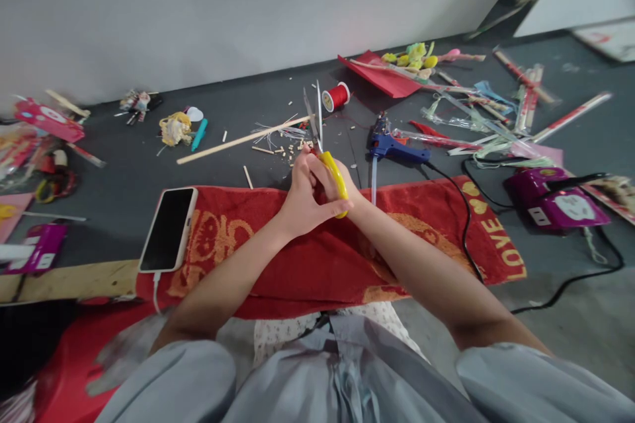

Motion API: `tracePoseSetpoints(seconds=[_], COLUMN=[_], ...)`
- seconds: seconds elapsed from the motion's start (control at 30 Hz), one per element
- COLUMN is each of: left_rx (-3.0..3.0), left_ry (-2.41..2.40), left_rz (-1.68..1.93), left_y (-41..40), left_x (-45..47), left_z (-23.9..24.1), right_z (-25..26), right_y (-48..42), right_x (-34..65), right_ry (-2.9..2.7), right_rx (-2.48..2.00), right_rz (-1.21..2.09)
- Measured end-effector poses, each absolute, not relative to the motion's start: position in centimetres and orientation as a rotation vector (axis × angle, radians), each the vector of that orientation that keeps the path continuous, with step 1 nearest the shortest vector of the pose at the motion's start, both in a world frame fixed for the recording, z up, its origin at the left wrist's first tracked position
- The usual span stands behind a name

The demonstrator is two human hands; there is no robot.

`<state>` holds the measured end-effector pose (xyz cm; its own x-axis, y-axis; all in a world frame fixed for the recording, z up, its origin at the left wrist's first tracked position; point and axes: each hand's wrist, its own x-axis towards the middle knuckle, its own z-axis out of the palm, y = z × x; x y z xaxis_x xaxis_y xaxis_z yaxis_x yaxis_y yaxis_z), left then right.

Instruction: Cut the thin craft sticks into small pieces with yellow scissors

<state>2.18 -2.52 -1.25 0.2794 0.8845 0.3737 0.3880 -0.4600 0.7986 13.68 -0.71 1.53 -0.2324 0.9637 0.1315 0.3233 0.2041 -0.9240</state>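
Both my hands come together above the near part of the table, over the red towel's far edge. Scissors with a yellow handle point away from me, their blades slightly apart. My right hand is closed round the handle, its fingers largely hidden behind it. My left hand crosses in front with curled fingers near the base of the blades. Its thumb reaches over the handle's lower end; anything in its fingers is too small to make out. Just beyond are small cut pieces of stick, a long wooden stick and a red thread spool.
A blue glue gun lies to the right, its cord running across the red towel. A phone rests at left. A purple box, wrapped sticks and red paper lie farther right. A teal pen lies back left.
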Motion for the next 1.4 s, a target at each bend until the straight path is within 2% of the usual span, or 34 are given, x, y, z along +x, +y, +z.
tracePoseSetpoints(seconds=[0.1,0.63,0.97,1.2,1.4], left_rx=[1.930,1.851,1.816,1.901,2.151], left_ry=[1.120,1.242,1.232,1.057,1.148], left_rz=[1.142,1.395,1.384,1.320,1.380], left_y=[-2.7,-2.1,-2.0,-1.7,-2.7], left_x=[2.7,3.9,3.7,2.3,1.7], left_z=[-1.5,-1.5,-1.5,-2.4,0.7], right_z=[1.6,1.9,1.9,3.2,4.8], right_y=[-1.0,0.0,0.2,-0.5,-0.6], right_x=[13.5,13.1,13.1,13.4,15.9], right_ry=[-1.617,-1.773,-1.858,-1.730,-1.844], right_rx=[-1.188,-1.293,-1.309,-1.301,-1.621], right_rz=[1.136,0.966,0.943,1.095,0.617])
